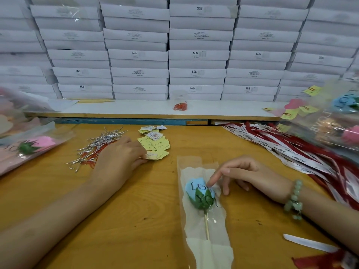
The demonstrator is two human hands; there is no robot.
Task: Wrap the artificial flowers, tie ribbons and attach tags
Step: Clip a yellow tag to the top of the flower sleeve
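Note:
A blue artificial flower [196, 189] with green leaves and a wooden stick lies in a clear printed sleeve [202, 226] on the wooden table [136, 220]. My right hand [250, 175] presses its forefinger on the sleeve over the flower head. My left hand [120, 154] reaches to the pile of yellow and white tags [155, 142], its fingertips on one tag at the pile's near edge. Silver and red twist ties [97, 148] lie just left of that hand. Red and white ribbons [291, 150] spread at the right.
Wrapped flowers lie in a heap at far left [29, 146] and another heap at far right [334, 121]. A clear cup with red clips [180, 105] stands on the white shelf. White boxes [194, 55] are stacked behind. A loose white ribbon strip [308, 245] lies near right.

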